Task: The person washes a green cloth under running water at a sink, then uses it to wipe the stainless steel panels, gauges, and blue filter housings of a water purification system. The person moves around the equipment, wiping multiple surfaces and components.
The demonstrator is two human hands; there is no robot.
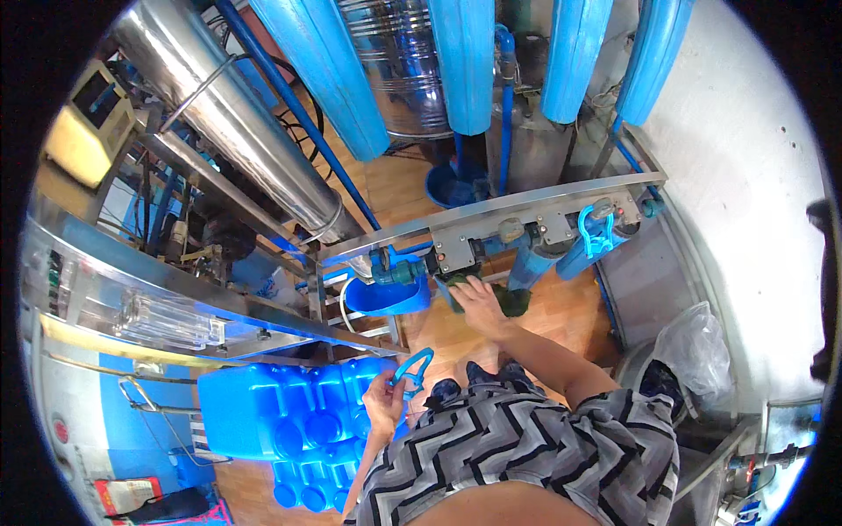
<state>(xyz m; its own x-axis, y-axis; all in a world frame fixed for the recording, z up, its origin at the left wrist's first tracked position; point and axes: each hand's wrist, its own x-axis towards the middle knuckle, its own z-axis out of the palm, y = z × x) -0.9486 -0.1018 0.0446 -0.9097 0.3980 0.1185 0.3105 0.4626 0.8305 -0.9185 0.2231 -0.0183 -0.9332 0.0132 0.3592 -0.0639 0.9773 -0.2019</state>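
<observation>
The left hand clenched a thin, looped wrench of bright blue plastic, its open ring rising just above the fingers. Below and beside that hand lay ribbed blue plastic jugs, glossy and blocky, on the wooden floor. The right hand reached forward and closed around a dark green, rounded filter housing hanging under a brushed steel rail. Just left of that hand hung a smooth blue bowl-shaped housing; to its right a second blue wrench hung from the rail.
</observation>
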